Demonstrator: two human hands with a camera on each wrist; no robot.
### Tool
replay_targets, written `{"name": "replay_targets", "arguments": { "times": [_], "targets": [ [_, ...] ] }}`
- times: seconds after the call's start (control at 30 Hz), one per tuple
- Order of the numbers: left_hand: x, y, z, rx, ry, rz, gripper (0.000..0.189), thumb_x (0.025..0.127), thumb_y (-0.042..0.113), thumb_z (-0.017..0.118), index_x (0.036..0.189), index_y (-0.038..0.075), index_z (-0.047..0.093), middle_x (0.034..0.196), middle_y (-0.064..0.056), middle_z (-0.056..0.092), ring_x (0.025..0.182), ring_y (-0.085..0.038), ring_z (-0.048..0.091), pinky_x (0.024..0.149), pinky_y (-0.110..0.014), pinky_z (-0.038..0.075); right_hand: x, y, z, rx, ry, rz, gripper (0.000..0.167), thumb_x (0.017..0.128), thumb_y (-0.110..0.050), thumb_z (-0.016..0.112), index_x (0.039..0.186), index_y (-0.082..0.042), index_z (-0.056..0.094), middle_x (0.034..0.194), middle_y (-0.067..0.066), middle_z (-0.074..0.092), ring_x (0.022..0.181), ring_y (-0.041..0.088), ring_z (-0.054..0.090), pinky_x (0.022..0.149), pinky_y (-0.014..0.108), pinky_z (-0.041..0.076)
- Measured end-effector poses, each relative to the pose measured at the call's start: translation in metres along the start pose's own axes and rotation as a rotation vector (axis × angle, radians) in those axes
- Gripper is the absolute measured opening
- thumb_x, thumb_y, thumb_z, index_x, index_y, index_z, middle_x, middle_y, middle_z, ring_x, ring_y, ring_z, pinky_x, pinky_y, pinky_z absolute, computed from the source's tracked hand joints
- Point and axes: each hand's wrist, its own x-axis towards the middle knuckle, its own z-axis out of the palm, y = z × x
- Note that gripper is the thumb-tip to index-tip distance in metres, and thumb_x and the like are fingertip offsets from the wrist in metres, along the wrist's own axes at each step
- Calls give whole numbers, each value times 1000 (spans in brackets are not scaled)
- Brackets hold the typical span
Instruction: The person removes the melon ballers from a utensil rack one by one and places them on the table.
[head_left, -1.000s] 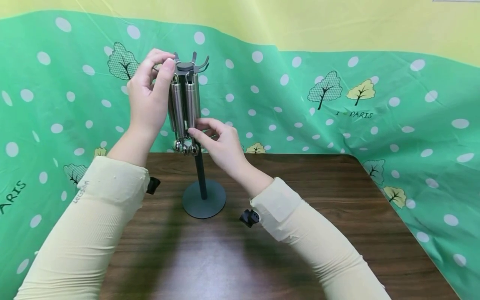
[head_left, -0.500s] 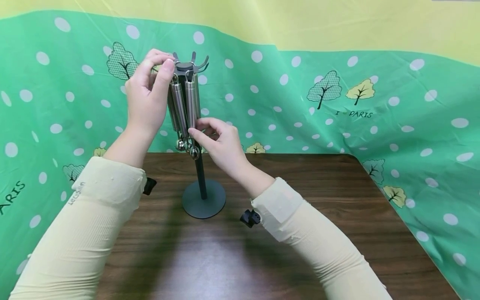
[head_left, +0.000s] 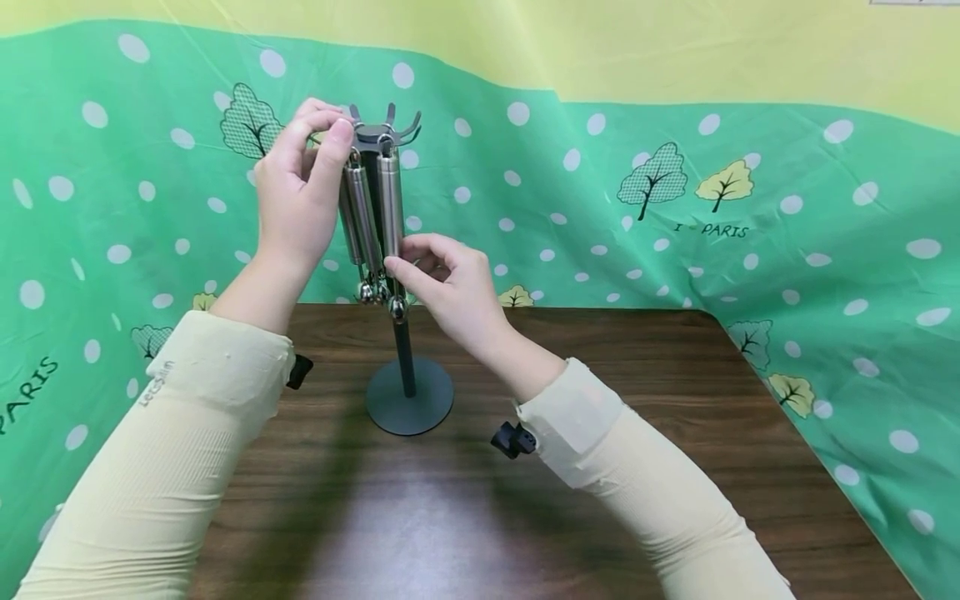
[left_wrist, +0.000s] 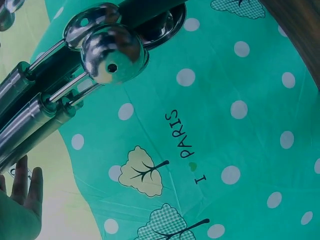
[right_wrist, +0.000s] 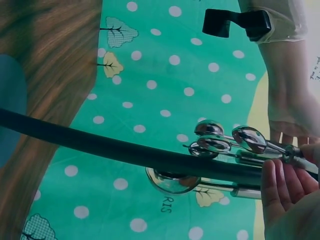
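Several steel scoops with slim handles and round bowls (left_wrist: 112,55) hang from a dark utensil stand (head_left: 377,133) with curved hooks at its top. At the rack's left edge, my left hand (head_left: 296,183) holds the hook area between thumb and fingers; the hand covers what lies under its fingertips. My right hand (head_left: 459,287) pinches the lower handle of the front scoop (head_left: 390,200), whose bowl hangs lower than the others. In the right wrist view, a larger bowl (right_wrist: 172,182) shows below the dark pole (right_wrist: 115,150), with smaller bowls above it.
The stand's round base (head_left: 410,404) rests on a dark wood-grain table (head_left: 600,383). Behind it hangs a green and yellow cloth (head_left: 540,200) printed with dots and trees. Black camera mounts (head_left: 513,440) sit at both wrists.
The front scoop has shifted slightly right with my right hand, and its bowl now hangs apart from the others. My left hand stays at the rack top.
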Motion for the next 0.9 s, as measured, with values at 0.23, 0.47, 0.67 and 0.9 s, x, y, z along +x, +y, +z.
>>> {"name": "replay_targets", "arguments": {
  "times": [0.23,0.47,0.67,0.9],
  "targets": [
    [0,0,0,-13,-1,-30,31,96,34,51,110,14,70,117,8,63,79,-9,63,71,-21,42,-9,3,-5,28,-9,60,24,92,-16,69,112,-2,70,89,9,68,69,13,62,67,27,54],
    [-1,1,0,-1,-5,-47,31,96,37,50,109,16,70,120,8,63,80,-7,65,70,-21,43,-12,1,-7,68,-22,90,27,93,-13,68,115,1,68,94,12,68,68,11,63,72,39,59],
    [-1,1,0,1,-1,-50,31,95,37,50,109,17,70,119,9,64,80,-6,65,71,-20,44,-13,-8,-9,109,-23,79,26,92,-9,68,115,3,67,98,15,69,71,12,65,73,40,60],
    [0,1,0,12,8,-37,32,95,38,50,108,16,69,121,8,64,73,-8,60,66,-21,38,-19,-9,-14,141,-6,91,24,91,-8,68,112,3,67,96,17,69,68,13,65,73,42,59]
  ]
}}
